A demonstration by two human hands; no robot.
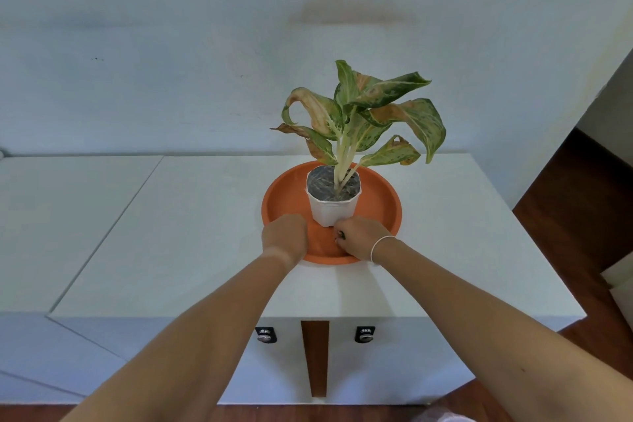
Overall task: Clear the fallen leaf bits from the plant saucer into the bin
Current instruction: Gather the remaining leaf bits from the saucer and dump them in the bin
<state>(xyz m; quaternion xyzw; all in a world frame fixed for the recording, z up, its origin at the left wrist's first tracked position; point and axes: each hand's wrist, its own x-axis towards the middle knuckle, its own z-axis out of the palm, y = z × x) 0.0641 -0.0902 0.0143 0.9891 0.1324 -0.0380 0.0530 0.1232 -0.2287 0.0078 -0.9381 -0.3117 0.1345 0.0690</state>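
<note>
An orange round plant saucer [380, 202] lies on a white cabinet top. In it stands a white pot [334, 209] with a green plant whose leaves have brown patches [363, 113]. My left hand [285, 235] rests curled over the saucer's front left rim, its fingers hidden from me. My right hand [358, 238] is curled in the saucer just in front of the pot, with small dark leaf bits [340, 234] showing at its fingertips. No bin is in view.
The white cabinet top [205, 233] stretches left and right of the saucer, and a second white unit [68, 209] adjoins it on the left. Two locks [265, 335] sit on the cabinet front. Dark wood floor [582, 199] lies to the right.
</note>
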